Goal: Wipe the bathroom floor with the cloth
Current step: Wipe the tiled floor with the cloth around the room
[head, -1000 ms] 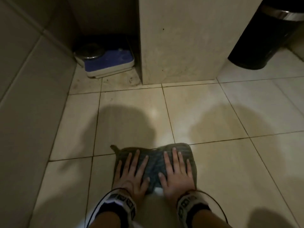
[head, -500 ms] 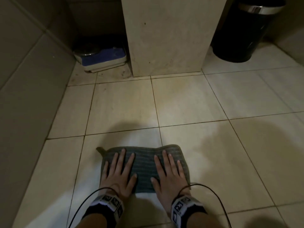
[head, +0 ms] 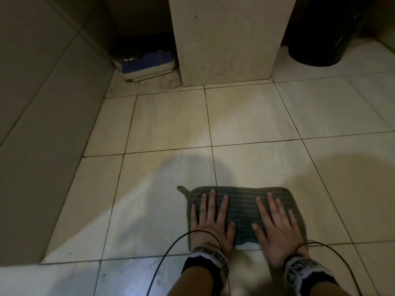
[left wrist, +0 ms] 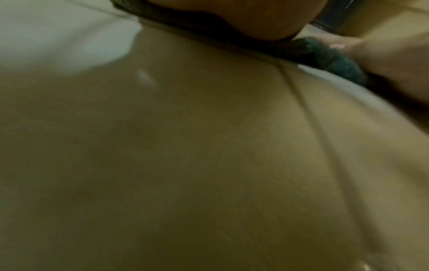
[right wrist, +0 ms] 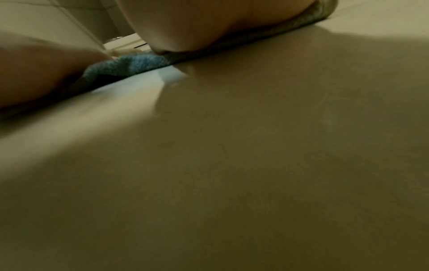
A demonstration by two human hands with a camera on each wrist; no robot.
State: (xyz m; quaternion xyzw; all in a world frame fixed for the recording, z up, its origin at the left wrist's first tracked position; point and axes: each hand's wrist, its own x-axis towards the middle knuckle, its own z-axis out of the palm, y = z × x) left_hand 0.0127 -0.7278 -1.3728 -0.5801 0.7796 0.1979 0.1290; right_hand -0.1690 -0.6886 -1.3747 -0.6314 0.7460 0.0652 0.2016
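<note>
Grey-green striped rectangular cloth point(head: 243, 210) lies flat on the cream tiled floor point(head: 171, 129), lower centre-right of the frame.
Left hand point(head: 210, 221) and right hand point(head: 277, 227) press it with flat, spread fingers, hiding its near edge; a black round bin point(head: 320, 39), upper right, is cut off.

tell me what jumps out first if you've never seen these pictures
Two hands, the left hand and right hand, press flat side by side on a grey-green cloth spread on the pale floor tiles near the bottom. Behind stand a pillar, a blue scale to its left and a black bin to its right.
</note>
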